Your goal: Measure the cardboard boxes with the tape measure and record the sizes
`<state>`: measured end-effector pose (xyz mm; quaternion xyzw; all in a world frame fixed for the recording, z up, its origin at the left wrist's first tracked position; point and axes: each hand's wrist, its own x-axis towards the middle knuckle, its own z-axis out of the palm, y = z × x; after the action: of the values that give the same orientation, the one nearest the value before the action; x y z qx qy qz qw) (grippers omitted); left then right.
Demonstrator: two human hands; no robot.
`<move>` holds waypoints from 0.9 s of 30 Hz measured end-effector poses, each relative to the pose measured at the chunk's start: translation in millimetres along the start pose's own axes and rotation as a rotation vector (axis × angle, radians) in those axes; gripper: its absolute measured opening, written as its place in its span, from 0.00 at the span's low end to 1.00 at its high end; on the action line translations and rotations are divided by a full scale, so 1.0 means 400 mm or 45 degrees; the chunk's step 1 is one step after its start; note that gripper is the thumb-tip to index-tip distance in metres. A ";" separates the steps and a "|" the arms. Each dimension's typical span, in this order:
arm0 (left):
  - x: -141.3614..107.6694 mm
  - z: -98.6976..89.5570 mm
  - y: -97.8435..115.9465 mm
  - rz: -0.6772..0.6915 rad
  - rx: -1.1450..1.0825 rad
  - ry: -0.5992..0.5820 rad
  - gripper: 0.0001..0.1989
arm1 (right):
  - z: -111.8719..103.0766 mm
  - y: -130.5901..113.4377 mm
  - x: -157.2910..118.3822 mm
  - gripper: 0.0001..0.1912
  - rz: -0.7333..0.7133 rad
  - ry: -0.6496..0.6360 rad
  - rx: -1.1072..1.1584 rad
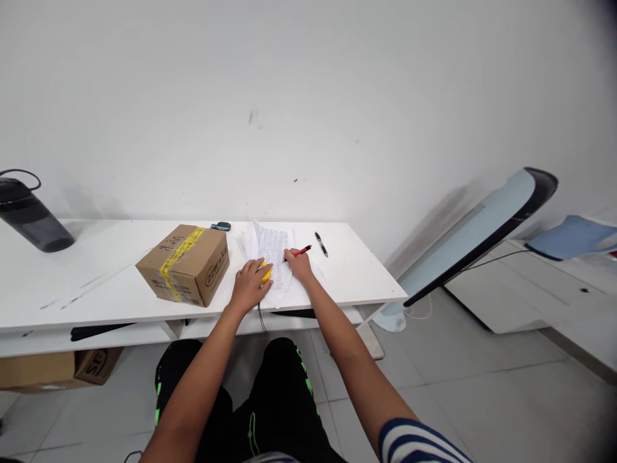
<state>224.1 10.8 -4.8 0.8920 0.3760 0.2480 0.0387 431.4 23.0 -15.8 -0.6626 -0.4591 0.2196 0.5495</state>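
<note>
My right hand (pixel 298 264) grips a red pen (pixel 303 251) with a black end, its writing end over a sheet of printed paper (pixel 273 243). More white sheets lie loosely under that one, somewhat crumpled. My left hand (pixel 252 282) rests on the lower left part of the papers, its fingers curved over a small yellow object (pixel 265 272). Most of that object is covered by the fingers, so its kind is not clear. A dark pen (pixel 321 244) lies on the table to the right of the papers.
On the white table (pixel 110 276) a taped cardboard box (pixel 186 263) stands left of my left hand. Behind it lies a small dark blue item (pixel 221 226). A dark bottle (pixel 33 218) stands far left. A large light-blue panel (pixel 472 231) leans beyond the right edge.
</note>
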 end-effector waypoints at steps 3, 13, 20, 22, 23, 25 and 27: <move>-0.006 -0.001 0.003 -0.016 -0.009 0.008 0.23 | 0.000 0.002 -0.002 0.18 -0.009 0.007 -0.008; -0.011 -0.007 0.011 -0.092 0.035 -0.002 0.22 | -0.001 0.007 -0.001 0.18 0.018 0.029 -0.012; -0.011 -0.008 0.013 -0.097 0.039 0.000 0.22 | -0.004 0.008 0.002 0.18 0.020 0.039 -0.014; -0.011 -0.008 0.014 -0.096 0.040 0.001 0.22 | -0.003 0.010 0.002 0.18 0.018 0.048 -0.012; -0.011 -0.009 0.015 -0.099 0.040 0.002 0.21 | -0.003 0.011 0.002 0.18 0.016 0.057 -0.011; -0.011 -0.010 0.016 -0.108 0.037 0.004 0.21 | -0.002 0.014 0.003 0.19 0.013 0.075 -0.012; -0.011 -0.011 0.017 -0.113 0.039 0.014 0.21 | -0.001 0.018 0.004 0.18 0.010 0.073 -0.016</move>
<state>224.0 2.4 -1.1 0.8735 0.4192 0.2453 0.0341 435.2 24.4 -21.8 -0.6740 -0.4418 0.1998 0.5574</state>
